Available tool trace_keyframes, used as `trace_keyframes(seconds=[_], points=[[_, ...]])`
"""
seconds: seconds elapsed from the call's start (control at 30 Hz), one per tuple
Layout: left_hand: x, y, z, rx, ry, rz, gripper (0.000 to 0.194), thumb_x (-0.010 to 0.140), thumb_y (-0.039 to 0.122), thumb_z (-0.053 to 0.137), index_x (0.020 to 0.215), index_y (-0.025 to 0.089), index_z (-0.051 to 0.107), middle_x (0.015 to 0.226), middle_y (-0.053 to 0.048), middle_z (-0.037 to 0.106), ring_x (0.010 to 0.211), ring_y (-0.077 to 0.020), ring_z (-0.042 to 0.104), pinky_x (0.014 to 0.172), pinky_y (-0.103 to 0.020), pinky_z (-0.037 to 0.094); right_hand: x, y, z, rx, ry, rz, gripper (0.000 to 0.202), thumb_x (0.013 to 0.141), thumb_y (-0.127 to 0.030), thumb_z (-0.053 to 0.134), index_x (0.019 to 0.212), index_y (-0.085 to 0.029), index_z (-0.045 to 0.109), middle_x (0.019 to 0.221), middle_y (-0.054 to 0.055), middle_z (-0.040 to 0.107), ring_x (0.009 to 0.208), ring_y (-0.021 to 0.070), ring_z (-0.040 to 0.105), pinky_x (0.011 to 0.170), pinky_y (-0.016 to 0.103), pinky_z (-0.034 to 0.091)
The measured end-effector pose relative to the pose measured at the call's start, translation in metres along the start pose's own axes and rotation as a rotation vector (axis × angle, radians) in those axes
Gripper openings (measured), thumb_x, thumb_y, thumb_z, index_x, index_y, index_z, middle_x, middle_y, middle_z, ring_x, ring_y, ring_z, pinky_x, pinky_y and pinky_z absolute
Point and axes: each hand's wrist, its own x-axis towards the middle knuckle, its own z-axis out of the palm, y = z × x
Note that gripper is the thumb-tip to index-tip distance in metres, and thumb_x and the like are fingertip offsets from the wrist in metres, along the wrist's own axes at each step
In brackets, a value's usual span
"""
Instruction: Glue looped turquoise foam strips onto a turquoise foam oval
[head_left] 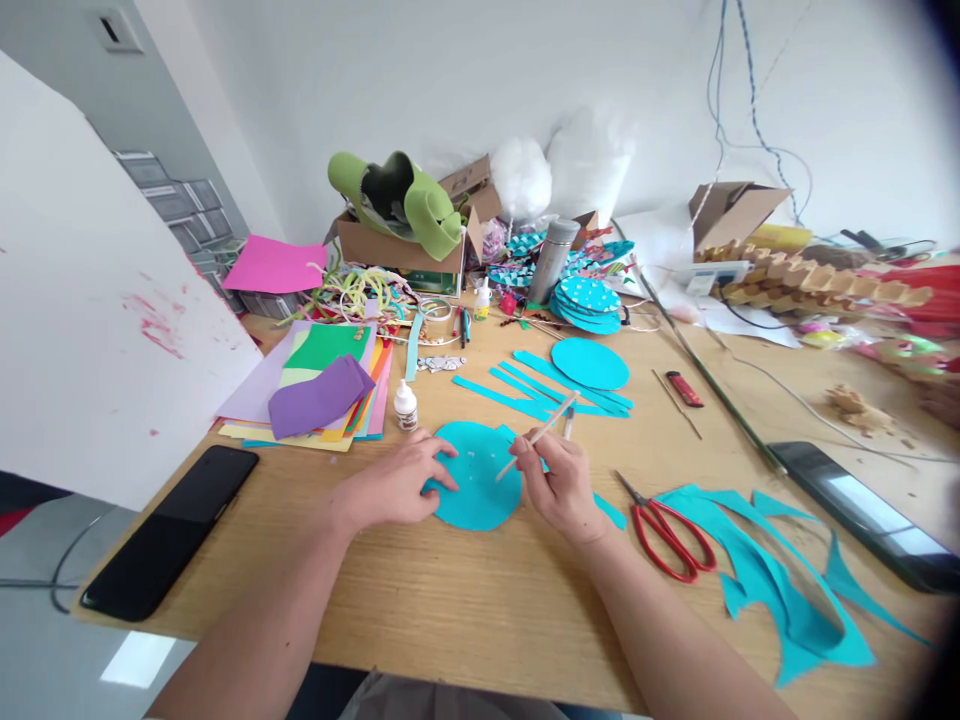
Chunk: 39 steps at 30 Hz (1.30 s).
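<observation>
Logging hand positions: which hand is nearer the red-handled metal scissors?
Right. The right hand is just left of the scissors; the left hand is farther left, on the round blue paper disc.

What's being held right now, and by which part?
Right hand: a thin stick, pinched toward its lower end. Left hand: gripping nothing, resting on the blue disc.

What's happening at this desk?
A person is bent to some papercraft: the right hand holds a thin, pale wooden stick slanting down, its lower end at a round turquoise paper disc. The fingers of the left hand rest on the disc's left side. Small whitish spots show on the disc. A small white plastic bottle stands just beyond the left hand; red-handled metal scissors lie to the right, beside turquoise paper offcuts.
</observation>
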Motion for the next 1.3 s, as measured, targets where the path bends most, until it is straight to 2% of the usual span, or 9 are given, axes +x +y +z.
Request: trace_keyframes(seconds=[0.4,0.5,0.67,0.8,0.9,1.0,1.07,1.2,1.3], points=[[0.0,-0.002,0.001,0.005,0.005,0.009,0.028,0.076,0.012,0.06,0.094,0.027,0.075,0.125,-0.005,0.057,0.12,-0.0252,0.047,0.1,-0.04,0.042,-0.001,-0.001,0.0,-0.018,0.019,0.046,0.032,0.096,-0.029,0.041,0.066,-0.021,0.05,0.058,0.001,0.057,0.052,0.0113,0.053,0.052,0.024,0.039],[-0.001,-0.002,0.001,0.004,0.006,0.007,0.028,0.076,0.012,0.06,0.094,0.027,0.075,0.125,-0.005,0.057,0.119,-0.025,0.047,0.1,-0.04,0.043,-0.001,0.001,0.001,-0.024,0.051,0.075,0.034,0.096,-0.033,0.04,0.065,-0.021,0.05,0.057,0.001,0.057,0.052,0.0113,0.053,0.053,0.024,0.039],[-0.001,-0.001,0.001,-0.009,0.009,0.002,0.029,0.076,0.011,0.059,0.094,0.027,0.075,0.125,-0.005,0.057,0.119,-0.0248,0.047,0.101,-0.039,0.042,-0.001,0.005,0.004,-0.006,-0.02,0.169,0.039,0.095,-0.043,0.043,0.063,-0.021,0.049,0.057,0.001,0.058,0.051,0.0112,0.054,0.051,0.022,0.039],[-0.001,-0.001,0.001,-0.009,0.005,-0.001,0.029,0.076,0.011,0.059,0.094,0.027,0.075,0.125,-0.005,0.057,0.12,-0.0249,0.047,0.102,-0.039,0.041,0.001,0.002,0.003,0.019,-0.037,0.201,0.04,0.093,-0.045,0.045,0.062,-0.02,0.051,0.056,0.002,0.059,0.051,0.0111,0.055,0.051,0.022,0.04],[-0.001,-0.002,0.001,-0.01,-0.004,0.0,0.028,0.076,0.012,0.059,0.094,0.027,0.075,0.125,-0.005,0.056,0.121,-0.0248,0.047,0.102,-0.038,0.041,0.006,-0.005,-0.004,0.063,0.009,0.244,0.039,0.092,-0.044,0.049,0.061,-0.019,0.054,0.057,0.002,0.06,0.052,0.0114,0.056,0.052,0.022,0.042],[-0.001,-0.003,0.001,-0.011,-0.009,0.001,0.028,0.076,0.013,0.06,0.094,0.027,0.075,0.126,-0.005,0.056,0.121,-0.025,0.047,0.102,-0.038,0.041,0.008,-0.01,-0.016,0.207,0.123,0.382,0.034,0.088,-0.044,0.055,0.066,-0.018,0.06,0.06,0.003,0.063,0.055,0.0122,0.059,0.052,0.023,0.045],[0.0,-0.002,0.0,-0.007,-0.01,-0.004,0.029,0.075,0.012,0.06,0.095,0.027,0.075,0.126,-0.004,0.057,0.12,-0.0252,0.047,0.103,-0.038,0.041,0.003,-0.01,-0.024,0.409,0.181,0.515,0.029,0.084,-0.044,0.062,0.072,-0.017,0.064,0.059,0.002,0.063,0.054,0.0125,0.059,0.053,0.024,0.047],[-0.001,-0.002,0.001,-0.008,-0.001,-0.003,0.029,0.075,0.012,0.058,0.094,0.027,0.075,0.126,-0.004,0.057,0.119,-0.0246,0.047,0.1,-0.037,0.042,-0.023,0.0,-0.03,0.823,0.237,0.834,0.028,0.07,-0.041,0.077,0.076,-0.015,0.068,0.063,0.005,0.068,0.055,0.0138,0.062,0.051,0.024,0.051],[-0.001,-0.003,0.002,-0.003,-0.002,0.002,0.029,0.076,0.013,0.058,0.094,0.027,0.075,0.126,-0.005,0.056,0.12,-0.0248,0.047,0.101,-0.038,0.041,-0.043,0.005,-0.025,0.93,0.27,1.011,0.033,0.062,-0.039,0.083,0.077,-0.014,0.069,0.068,0.007,0.071,0.053,0.0131,0.062,0.044,0.021,0.05]])
